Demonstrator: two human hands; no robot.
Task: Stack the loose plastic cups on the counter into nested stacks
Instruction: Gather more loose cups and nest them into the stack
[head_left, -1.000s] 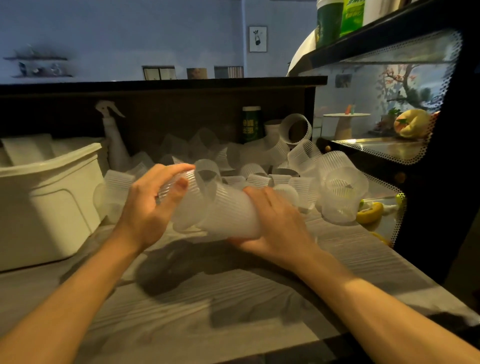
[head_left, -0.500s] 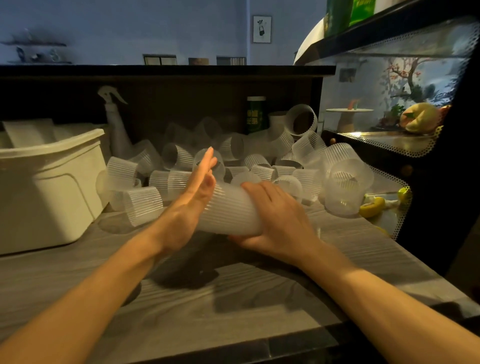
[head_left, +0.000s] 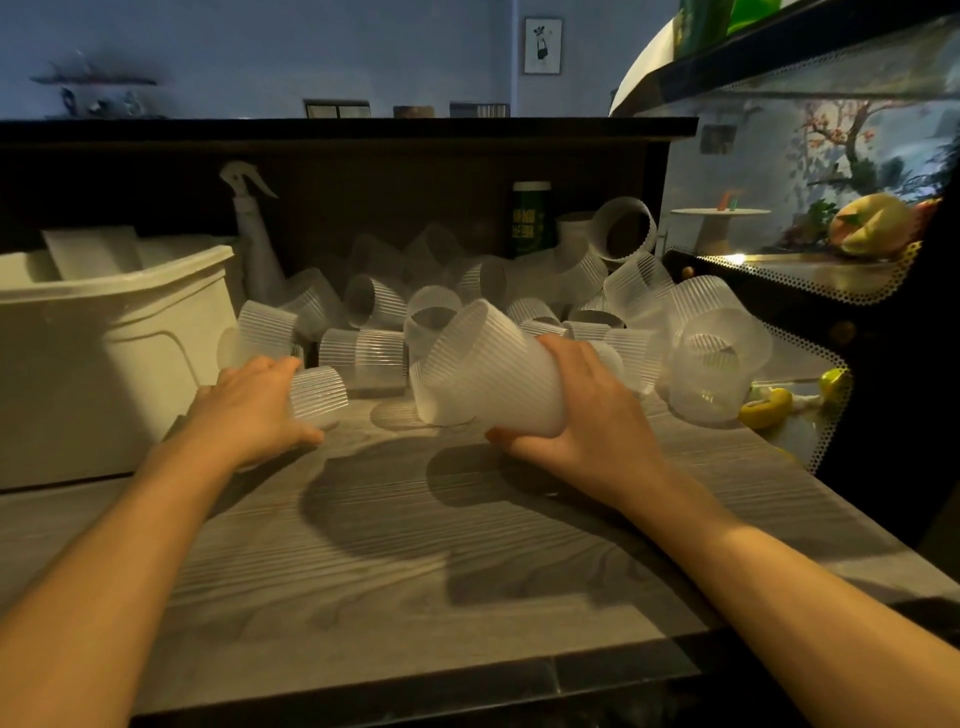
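Observation:
My right hand (head_left: 582, 415) grips a nested stack of ribbed translucent cups (head_left: 478, 369), held tilted with its open mouth toward the left above the wooden counter (head_left: 415, 545). My left hand (head_left: 249, 410) rests over a single cup (head_left: 318, 397) lying on its side on the counter, fingers curving round its near end. Several more loose cups (head_left: 571, 312) lie heaped behind, some on their sides, some upright.
A white plastic bin (head_left: 104, 353) stands at the left. A spray bottle (head_left: 254, 249) and a green canister (head_left: 530, 218) stand at the back. A glass display case (head_left: 810, 280) with fruit borders the right. A black edge runs along the counter's front.
My left hand left the mouth of the stack, where it pressed a cup in, and moved left and down onto a lone cup. The right hand tilted the stack's mouth upward.

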